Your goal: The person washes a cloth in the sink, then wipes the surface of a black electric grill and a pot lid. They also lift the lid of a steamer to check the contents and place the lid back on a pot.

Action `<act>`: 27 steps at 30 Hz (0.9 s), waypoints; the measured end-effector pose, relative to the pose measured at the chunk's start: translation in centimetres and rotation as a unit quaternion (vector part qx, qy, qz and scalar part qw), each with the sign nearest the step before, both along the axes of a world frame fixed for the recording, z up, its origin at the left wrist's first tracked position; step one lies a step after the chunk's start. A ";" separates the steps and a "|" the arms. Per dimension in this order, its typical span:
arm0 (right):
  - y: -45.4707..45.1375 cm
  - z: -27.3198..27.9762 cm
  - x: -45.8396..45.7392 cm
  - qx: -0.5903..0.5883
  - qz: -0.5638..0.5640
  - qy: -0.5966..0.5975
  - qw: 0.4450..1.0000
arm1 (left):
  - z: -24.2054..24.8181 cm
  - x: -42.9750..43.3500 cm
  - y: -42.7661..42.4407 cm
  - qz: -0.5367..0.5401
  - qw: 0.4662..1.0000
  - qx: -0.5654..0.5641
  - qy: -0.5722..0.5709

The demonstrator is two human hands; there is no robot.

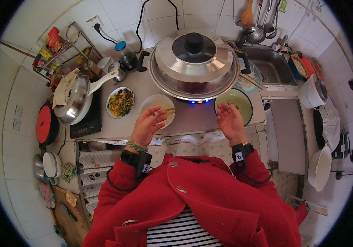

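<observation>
My left hand (148, 125) is raised, palm up with fingers apart, in front of a white bowl (147, 102) with pale food and chopsticks (171, 109). Nothing shows in its grasp. My right hand (230, 122), empty with fingers slightly curled, hovers over a yellow-green bowl (246, 108) with dark bits in it. Behind both hands, a large steel pot (161, 83) stands under a domed lid (164, 58) with a black knob; blue and red lights glow below its front rim. A plate of cooked vegetables (120, 102) lies left of the white bowl.
A white frying pan (85, 108) with a steel lid rests at the left on a black induction cooker (94, 126). A jar with a blue cap (127, 57) stands behind. At the right are a glass bowl of shredded food (248, 81) and a steel sink (275, 66).
</observation>
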State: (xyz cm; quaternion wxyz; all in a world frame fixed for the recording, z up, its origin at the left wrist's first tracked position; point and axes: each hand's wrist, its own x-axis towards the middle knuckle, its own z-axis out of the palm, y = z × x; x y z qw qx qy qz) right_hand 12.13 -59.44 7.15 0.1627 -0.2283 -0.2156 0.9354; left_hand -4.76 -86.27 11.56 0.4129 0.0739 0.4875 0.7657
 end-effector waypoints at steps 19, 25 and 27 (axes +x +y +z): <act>0.0 0.0 -0.1 -0.003 -0.002 -0.003 1.000 | 0.0 0.0 0.2 -0.003 1.000 -0.006 0.001; -0.1 -0.1 -0.2 0.000 0.003 -0.009 1.000 | 0.0 0.1 0.3 -0.008 1.000 -0.013 0.002; -0.1 -0.1 -0.2 -0.001 0.004 -0.009 1.000 | 0.0 0.2 0.3 -0.010 1.000 -0.013 0.003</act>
